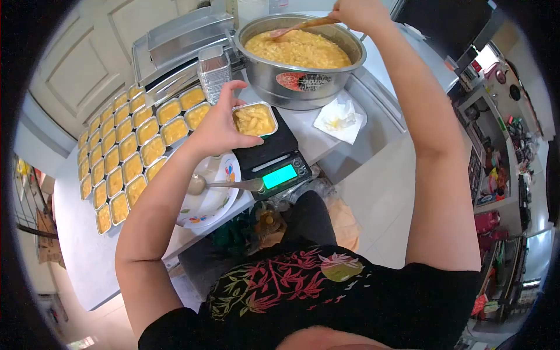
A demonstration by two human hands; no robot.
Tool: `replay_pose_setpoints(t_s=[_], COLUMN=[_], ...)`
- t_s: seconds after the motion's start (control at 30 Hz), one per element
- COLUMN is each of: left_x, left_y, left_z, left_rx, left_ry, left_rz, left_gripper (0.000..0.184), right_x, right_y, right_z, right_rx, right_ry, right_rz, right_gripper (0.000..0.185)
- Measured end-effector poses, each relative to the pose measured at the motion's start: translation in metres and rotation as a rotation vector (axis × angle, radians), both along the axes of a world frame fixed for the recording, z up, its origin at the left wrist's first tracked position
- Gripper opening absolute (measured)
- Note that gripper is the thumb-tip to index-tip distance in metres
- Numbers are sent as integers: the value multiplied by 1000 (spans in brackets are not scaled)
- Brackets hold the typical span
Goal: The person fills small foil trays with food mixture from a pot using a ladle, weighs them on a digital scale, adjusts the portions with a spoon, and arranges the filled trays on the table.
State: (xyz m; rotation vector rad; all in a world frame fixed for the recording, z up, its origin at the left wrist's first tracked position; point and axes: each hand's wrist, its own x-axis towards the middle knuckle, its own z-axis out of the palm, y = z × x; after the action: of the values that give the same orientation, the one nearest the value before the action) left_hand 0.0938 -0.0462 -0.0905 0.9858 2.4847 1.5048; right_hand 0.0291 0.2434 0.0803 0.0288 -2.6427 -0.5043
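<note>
My left hand (224, 125) has its thumb and fingers around a small foil tray (255, 119) filled with chunky yellow mixture. That tray is over a black digital scale (274, 151) with a lit green display; whether it rests on the scale I cannot tell. My right hand (360, 13) grips the handle of a wooden spoon (309, 24) at the top of the view. The spoon's head dips into yellow mixture (300, 49) in a large metal pot (297, 87).
Rows of filled foil trays (129, 149) cover the table's left side. Empty foil trays (213, 73) are stacked beside the pot. A patterned plate (213, 201) with a metal spoon (224, 185) lies near the front edge. A crumpled tissue (339, 121) sits right of the scale.
</note>
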Motion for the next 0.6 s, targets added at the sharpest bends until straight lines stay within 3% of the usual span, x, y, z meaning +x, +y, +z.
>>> replay_pose_setpoints(t_s=[0.33,0.43,0.53,0.6], left_x=[-5,-1,-1,-2], left_y=[-8,-9,-9,-9], left_z=[-8,-4,-5,-5], left_rx=[46,42,45,50], left_ry=[-16,-45,-30,-46], left_rz=[-11,-10,-7,-13], left_gripper=[99,99,99,99], right_x=[-24,-21,-32,-39], right_y=[-28,-29,-14,6], right_z=[-17,-20,-33,-35], right_rx=[36,27,-30,-133], right_ry=[-25,-56,-88,-97], right_rz=[10,3,-41,-56], right_gripper=[54,51,26,29])
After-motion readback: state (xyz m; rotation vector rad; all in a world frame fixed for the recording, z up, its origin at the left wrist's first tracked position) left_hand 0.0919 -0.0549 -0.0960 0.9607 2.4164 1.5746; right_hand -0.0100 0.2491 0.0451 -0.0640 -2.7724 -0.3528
